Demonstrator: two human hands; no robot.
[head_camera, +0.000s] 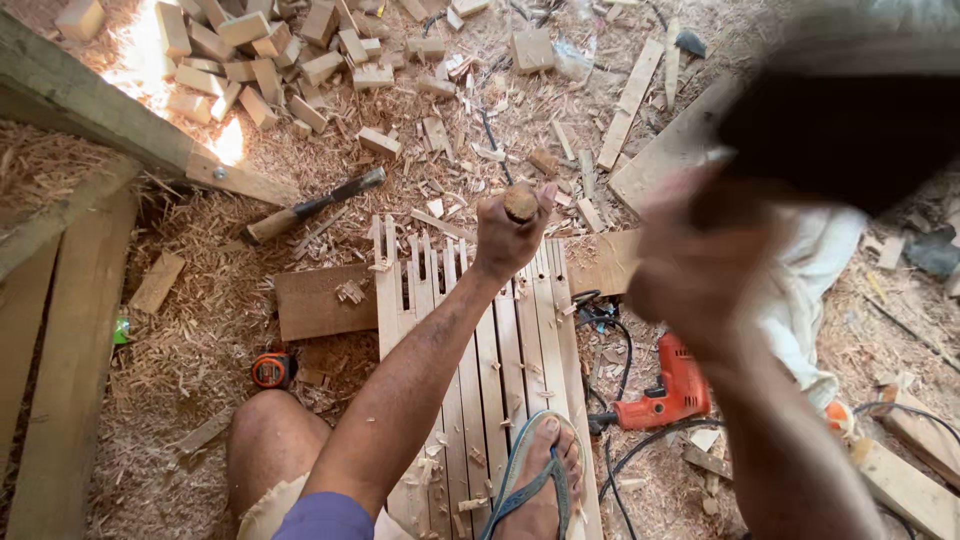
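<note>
Left hand (508, 238) is clamped tight round a wooden chisel handle (520, 203), held upright over the far end of the slatted panel (500, 350); right hand (700, 270) is closed on a dark mallet (850, 130), blurred, raised to the right of the panel. A sandalled foot (545, 480) pins the panel's near end. Several slots look cut at the far end, chips all round; more chopping seems left. Orange drill (665, 390) lies right of the panel

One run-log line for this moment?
left hand: shut on chisel over slats | right hand: raised, blurred, dark mallet | foot: on slats
</note>
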